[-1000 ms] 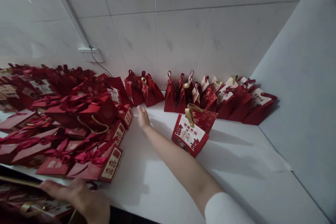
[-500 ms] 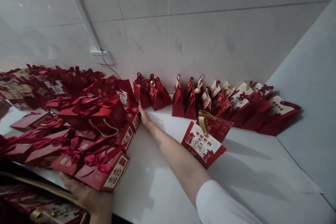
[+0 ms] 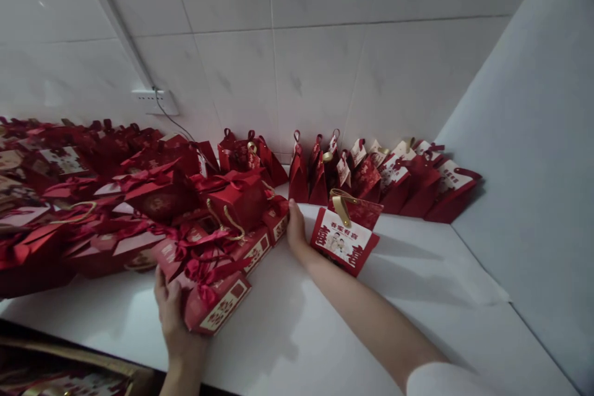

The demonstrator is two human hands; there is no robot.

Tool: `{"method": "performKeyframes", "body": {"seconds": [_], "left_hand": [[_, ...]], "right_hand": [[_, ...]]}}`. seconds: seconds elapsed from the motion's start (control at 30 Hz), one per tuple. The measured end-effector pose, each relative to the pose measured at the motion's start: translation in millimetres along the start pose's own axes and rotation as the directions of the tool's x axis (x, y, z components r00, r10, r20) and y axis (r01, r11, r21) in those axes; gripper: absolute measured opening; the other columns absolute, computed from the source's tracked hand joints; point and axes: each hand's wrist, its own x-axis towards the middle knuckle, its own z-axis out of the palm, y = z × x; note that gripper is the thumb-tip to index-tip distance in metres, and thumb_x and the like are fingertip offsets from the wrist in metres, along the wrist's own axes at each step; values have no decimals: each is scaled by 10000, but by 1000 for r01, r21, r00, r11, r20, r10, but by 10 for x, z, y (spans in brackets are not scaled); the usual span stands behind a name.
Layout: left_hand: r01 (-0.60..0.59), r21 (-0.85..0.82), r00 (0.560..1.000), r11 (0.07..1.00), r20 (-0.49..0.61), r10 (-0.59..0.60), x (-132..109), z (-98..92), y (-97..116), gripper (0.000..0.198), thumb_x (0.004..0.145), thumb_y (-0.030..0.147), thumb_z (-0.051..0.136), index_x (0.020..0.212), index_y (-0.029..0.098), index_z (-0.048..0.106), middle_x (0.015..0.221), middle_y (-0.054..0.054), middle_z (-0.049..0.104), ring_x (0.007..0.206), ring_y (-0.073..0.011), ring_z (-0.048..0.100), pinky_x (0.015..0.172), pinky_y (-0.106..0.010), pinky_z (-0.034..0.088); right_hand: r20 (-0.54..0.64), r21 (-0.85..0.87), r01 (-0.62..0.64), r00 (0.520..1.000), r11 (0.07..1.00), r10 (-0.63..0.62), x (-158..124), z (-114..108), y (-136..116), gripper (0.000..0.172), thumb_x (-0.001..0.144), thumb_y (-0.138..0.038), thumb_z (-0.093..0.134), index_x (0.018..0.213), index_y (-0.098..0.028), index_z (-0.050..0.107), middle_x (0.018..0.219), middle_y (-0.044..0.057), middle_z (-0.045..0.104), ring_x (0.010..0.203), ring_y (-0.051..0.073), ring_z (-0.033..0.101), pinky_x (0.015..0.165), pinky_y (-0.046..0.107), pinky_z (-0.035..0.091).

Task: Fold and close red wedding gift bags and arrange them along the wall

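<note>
A cluster of red gift boxes with dark-pink ribbon bows lies on the white tabletop. My left hand (image 3: pixel 174 312) grips the near side of the cluster, its thumb and fingers against the nearest gift box (image 3: pixel 218 306), which has a cream label. At the far right end my right hand (image 3: pixel 296 229) presses against another gift box (image 3: pixel 277 223), its fingers partly hidden. The cluster is held between both hands. On top sits a red box with gold cord handles (image 3: pixel 239 204). Just right of my right hand stands a red and white bag with a gold strap (image 3: pixel 346 238).
A row of small red gift bags (image 3: pixel 366 176) lines the tiled wall. More red boxes and bags (image 3: pixel 93 198) crowd the left. An open carton (image 3: pixel 125 368) with bags inside is at bottom left. A socket (image 3: pixel 155 101) with a cable is on the wall.
Both hands have slid the cluster of boxes to the right, apart from the boxes at left. My right hand is now close to the gold-strapped bag. The view has shifted right.
</note>
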Motion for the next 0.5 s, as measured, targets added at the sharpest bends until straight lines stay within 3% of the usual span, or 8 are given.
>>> {"method": "performKeyframes", "body": {"seconds": [0.1,0.27,0.43,0.5], "left_hand": [[165,10,984,986,60,-165,110,135,-23,584,836,312,665,1393,399,513,1454,46,537,1387,-255,450,1105,-388,471],[348,66,910,935,217,-354,354,459,-110,596,819,209,657,1381,372,540,1445,30,551,1270,-233,576,988,-322,562],[404,118,815,907,403,-415,689,863,-292,569,825,173,629,1375,297,552,1359,-30,625,999,-202,715,802,-281,614],[415,167,771,894,458,-443,855,1018,-354,531,814,181,633,1339,244,581,1225,-65,700,898,-219,736,747,-307,619]], "right_hand": [[-105,-61,11,994,998,-17,-142,-408,-116,548,887,-644,389,1054,-183,632,1179,66,685,1155,231,566,1053,363,388],[-206,-139,-30,979,990,1,-409,-921,-286,672,877,-690,375,1278,-176,538,1385,118,572,1292,250,504,1109,389,348],[-196,-199,-50,981,979,10,-595,-1186,-468,732,854,-658,497,1391,-166,426,1496,158,461,1372,280,447,1139,424,325],[-163,-213,-24,987,977,-12,-618,-1213,-507,744,830,-627,563,1405,-185,397,1466,149,501,1328,266,504,1109,407,377]]}}
